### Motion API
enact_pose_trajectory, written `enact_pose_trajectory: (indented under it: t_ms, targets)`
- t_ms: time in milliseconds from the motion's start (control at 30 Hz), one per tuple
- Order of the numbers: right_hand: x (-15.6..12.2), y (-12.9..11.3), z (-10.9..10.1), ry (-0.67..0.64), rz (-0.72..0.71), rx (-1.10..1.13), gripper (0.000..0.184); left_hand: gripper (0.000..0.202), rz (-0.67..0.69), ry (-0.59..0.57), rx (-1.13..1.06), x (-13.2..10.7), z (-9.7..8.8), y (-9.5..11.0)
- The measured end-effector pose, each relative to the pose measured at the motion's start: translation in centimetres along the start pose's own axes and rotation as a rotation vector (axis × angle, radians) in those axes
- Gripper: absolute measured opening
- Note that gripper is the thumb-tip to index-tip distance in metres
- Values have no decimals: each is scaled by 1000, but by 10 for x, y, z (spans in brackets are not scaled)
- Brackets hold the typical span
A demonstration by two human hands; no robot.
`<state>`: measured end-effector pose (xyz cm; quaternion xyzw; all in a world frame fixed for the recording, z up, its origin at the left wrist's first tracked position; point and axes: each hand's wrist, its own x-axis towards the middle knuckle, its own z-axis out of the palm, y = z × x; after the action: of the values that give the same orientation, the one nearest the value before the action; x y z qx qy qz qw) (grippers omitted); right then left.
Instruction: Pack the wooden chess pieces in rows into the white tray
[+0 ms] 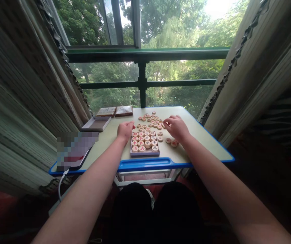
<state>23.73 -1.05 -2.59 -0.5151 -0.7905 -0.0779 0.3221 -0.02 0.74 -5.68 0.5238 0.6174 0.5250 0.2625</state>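
Round wooden xiangqi pieces with red and black characters stand in rows in a shallow box (145, 153) near the table's front edge. The front row has a gap between a red piece (142, 149) and a black piece (155, 148). My left hand (125, 130) is closed at the box's back left corner; what its fingertips hold, if anything, is too small to make out. Over the right side of the loose pieces (155, 125) behind the box, my right hand (177, 127) pinches at a xiangqi piece, partly hidden by its fingers.
More loose pieces (174, 143) lie right of the box, beneath my right wrist. An empty box lid (96, 124) and two flat boxes (124, 110) are at the back left. A tablet-like device (84, 156) with a white cable (61, 179) rests on the left. Curtains flank the window.
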Motion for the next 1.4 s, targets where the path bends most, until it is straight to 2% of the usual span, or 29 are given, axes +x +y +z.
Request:
enact_pose_trajectory:
  t_ms: [133, 267, 500, 800, 967, 1133, 1400]
  targets:
    - [0, 19, 1, -107, 288, -172, 26, 32, -10, -19, -11, -5, -3, 5]
    - [-3, 22, 3, -230, 386, -206, 26, 25, -28, -23, 19, -12, -6, 10]
    - [-4, 18, 6, -203, 338, -156, 29, 24, -25, -29, 42, -17, -10, 9]
    - [-5, 22, 5, -211, 394, -50, 23, 22, -20, -21, -5, -13, -10, 4]
    - [-6, 21, 5, -214, 419, -42, 25, 21, -6, -57, -23, -15, -10, 5]
    - [-8, 20, 2, -229, 367, -25, 19, 19, -27, -8, -40, -10, -5, -2]
    - [-10, 20, 4, -251, 349, 13, 35, 19, -21, -60, 5, -11, -8, 0]
